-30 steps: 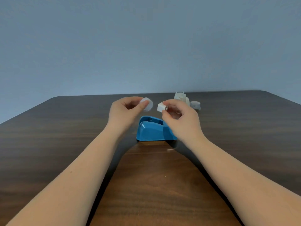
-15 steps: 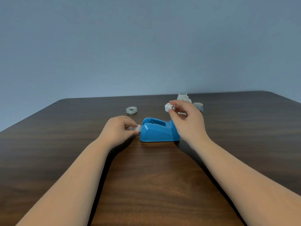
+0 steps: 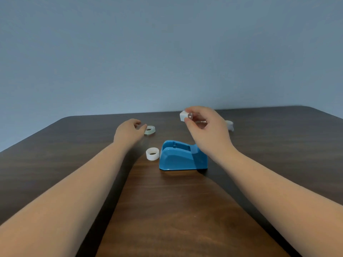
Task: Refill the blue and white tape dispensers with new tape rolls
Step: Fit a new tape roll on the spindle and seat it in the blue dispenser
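The blue tape dispenser (image 3: pixel 182 156) stands mid-table with its roll bay showing no roll. An empty white tape core (image 3: pixel 152 154) lies just left of it. Farther back, a clear new tape roll (image 3: pixel 150 130) lies flat; my left hand (image 3: pixel 128 133) reaches it, fingers apart, fingertips at its left edge. My right hand (image 3: pixel 207 130) is raised above the dispenser, pinching a small white spindle hub (image 3: pixel 184 115). The white dispenser is mostly hidden behind my right hand; another tape roll (image 3: pixel 229 124) peeks out to the right.
The dark wooden table (image 3: pixel 74 164) has a rounded far edge at a blue-grey wall. Bare tabletop lies in front of the dispenser and on both sides.
My left hand set the empty white core down beside the blue dispenser, then moved back to the clear roll. My right hand stayed raised with the hub.
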